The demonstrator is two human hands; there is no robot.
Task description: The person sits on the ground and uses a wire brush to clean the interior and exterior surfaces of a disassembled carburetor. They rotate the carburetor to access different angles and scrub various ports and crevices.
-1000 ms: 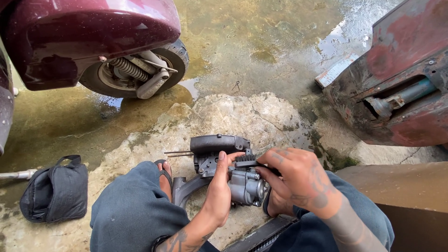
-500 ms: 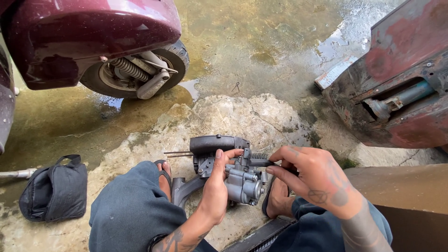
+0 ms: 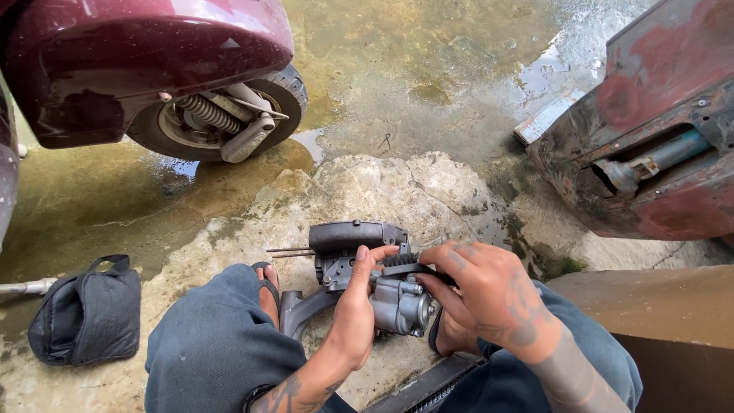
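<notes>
At lower centre the left hand [image 3: 353, 321] is closed around a grey metal engine part [image 3: 367, 279] held between the knees, while the right hand [image 3: 489, 294] pinches a dark toothed piece [image 3: 403, 264] on its top. Farther up-left stands a maroon scooter [image 3: 145, 69], with a black bag [image 3: 88, 310] at lower left

Bare wet floor [image 3: 428, 99] lies open at upper centre; a maroon scooter [image 3: 145, 69] blocks the upper left, a rusty panel [image 3: 650, 145] the right, a black bag [image 3: 88, 310] the lower left.
</notes>
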